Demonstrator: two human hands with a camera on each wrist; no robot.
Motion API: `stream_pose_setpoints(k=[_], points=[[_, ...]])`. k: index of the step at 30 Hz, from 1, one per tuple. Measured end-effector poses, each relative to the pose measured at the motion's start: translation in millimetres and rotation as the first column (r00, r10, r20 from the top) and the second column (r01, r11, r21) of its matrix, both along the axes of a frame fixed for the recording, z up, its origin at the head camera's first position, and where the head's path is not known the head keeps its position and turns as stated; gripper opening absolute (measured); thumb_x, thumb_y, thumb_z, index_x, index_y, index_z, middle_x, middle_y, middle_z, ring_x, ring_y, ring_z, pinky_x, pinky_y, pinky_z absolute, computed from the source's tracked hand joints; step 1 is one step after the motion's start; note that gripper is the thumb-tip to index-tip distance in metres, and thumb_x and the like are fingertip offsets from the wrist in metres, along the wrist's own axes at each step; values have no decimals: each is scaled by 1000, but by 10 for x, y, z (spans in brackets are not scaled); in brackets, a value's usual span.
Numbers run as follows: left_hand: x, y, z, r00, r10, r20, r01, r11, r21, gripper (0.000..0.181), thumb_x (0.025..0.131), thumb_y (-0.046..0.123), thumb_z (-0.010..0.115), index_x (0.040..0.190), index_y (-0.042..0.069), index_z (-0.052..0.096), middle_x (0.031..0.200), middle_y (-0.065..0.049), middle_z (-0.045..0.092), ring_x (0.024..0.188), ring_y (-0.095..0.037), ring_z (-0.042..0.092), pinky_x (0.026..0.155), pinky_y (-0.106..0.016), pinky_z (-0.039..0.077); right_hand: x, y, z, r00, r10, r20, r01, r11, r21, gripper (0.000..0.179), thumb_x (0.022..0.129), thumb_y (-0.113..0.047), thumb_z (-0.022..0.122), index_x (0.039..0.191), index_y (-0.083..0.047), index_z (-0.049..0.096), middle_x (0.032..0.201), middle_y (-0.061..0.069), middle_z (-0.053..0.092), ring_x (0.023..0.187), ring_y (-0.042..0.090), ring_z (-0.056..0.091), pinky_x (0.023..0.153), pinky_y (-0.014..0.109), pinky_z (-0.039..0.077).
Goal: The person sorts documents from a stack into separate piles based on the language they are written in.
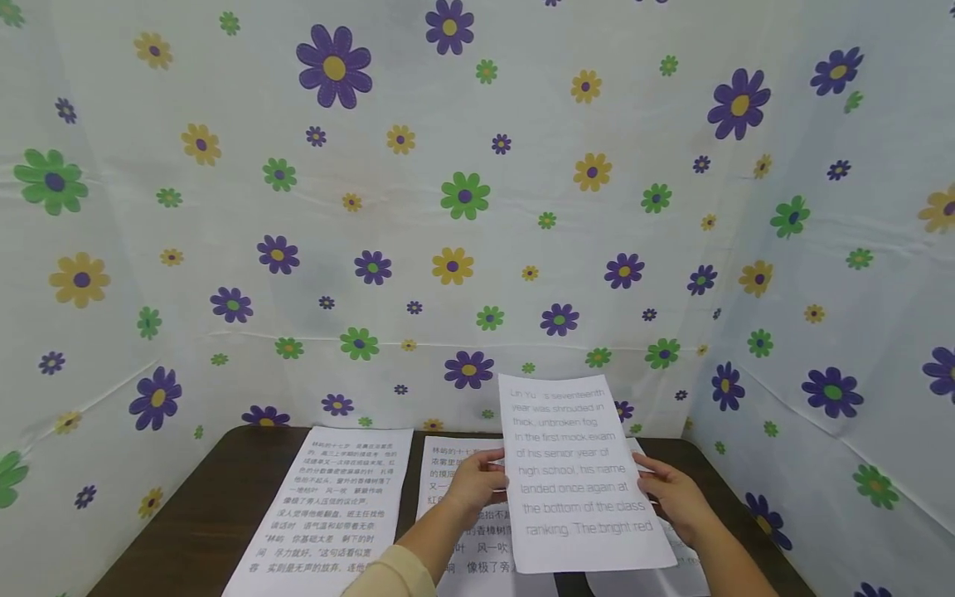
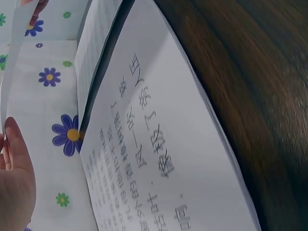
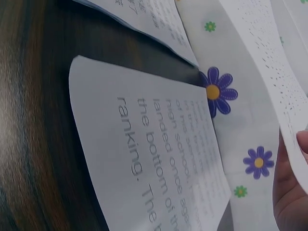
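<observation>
Both hands hold up a white sheet of paper (image 1: 578,477) printed in large English text, tilted back above the table. My left hand (image 1: 472,487) pinches its left edge, and my right hand (image 1: 677,499) pinches the right edge with the thumb on the printed side. Below it lies a paper stack with Chinese text (image 1: 455,497), partly covered from the head view by the raised sheet and left hand. Another English-printed page (image 3: 144,139) lies under the right side, mostly hidden in the head view but plain in the right wrist view.
A further stack with smaller Chinese text (image 1: 321,514) lies at the left of the dark wooden table (image 1: 194,506). A white cloth (image 1: 462,232) printed with purple, green and yellow flowers hangs behind the table and along both sides.
</observation>
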State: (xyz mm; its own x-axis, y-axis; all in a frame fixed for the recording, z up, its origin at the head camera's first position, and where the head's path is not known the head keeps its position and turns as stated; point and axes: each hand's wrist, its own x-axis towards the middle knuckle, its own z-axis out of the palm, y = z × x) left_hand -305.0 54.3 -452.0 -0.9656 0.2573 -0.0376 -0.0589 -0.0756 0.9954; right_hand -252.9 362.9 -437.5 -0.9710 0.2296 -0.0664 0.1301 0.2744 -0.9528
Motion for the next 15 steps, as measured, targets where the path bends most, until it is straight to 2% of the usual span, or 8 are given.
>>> stream_pose_setpoints(k=[9, 15], points=[[81, 228, 26, 1000, 24, 20, -23, 999, -29, 54, 79, -5, 60, 132, 0, 56, 97, -11, 57, 80, -17, 65, 74, -32, 62, 27, 206, -29, 999, -35, 39, 33, 998, 55, 52, 97, -10, 52, 145, 4, 39, 136, 27, 54, 92, 17, 64, 74, 32, 57], [108, 364, -11, 999, 26, 19, -25, 999, -34, 55, 77, -6, 61, 132, 0, 57, 97, -11, 58, 78, -17, 65, 72, -31, 62, 24, 342, -70, 995, -64, 77, 59, 997, 59, 53, 96, -11, 54, 145, 4, 40, 137, 27, 54, 89, 16, 64, 73, 34, 57]])
